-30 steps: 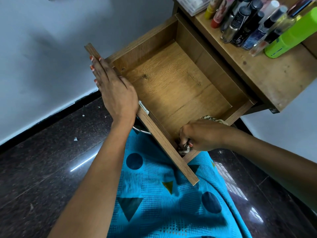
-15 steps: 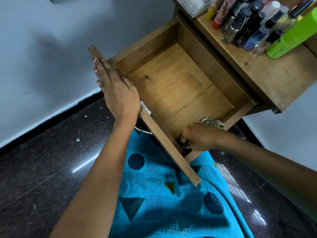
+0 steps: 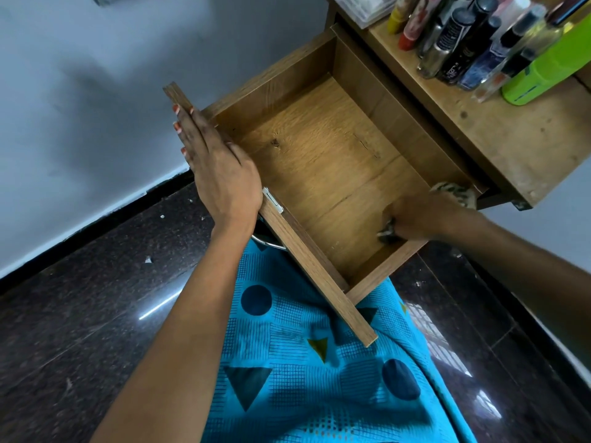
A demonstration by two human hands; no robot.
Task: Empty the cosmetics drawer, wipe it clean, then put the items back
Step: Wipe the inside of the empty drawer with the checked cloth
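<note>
The wooden drawer [image 3: 323,148] is pulled out over my lap, and nothing but the cloth and my right hand is inside it. My left hand [image 3: 220,174] lies flat with straight fingers on the drawer's front panel, near its left end. My right hand [image 3: 415,215] reaches over the right wall and grips a patterned cloth [image 3: 455,191], pressing it on the drawer floor by that wall; most of the cloth is hidden under the hand. The cosmetic bottles [image 3: 473,49] stand on the table top [image 3: 511,145] at the upper right.
A lime green bottle [image 3: 550,71] lies at the right end of the bottle row. A clear plastic box [image 3: 364,8] sits at the table's back corner. My blue patterned garment [image 3: 303,362] is under the drawer front. Dark polished floor and a pale wall lie to the left.
My right hand has slid the cloth from the drawer's front right corner back along the right wall. My left hand stays flat on the front panel.
</note>
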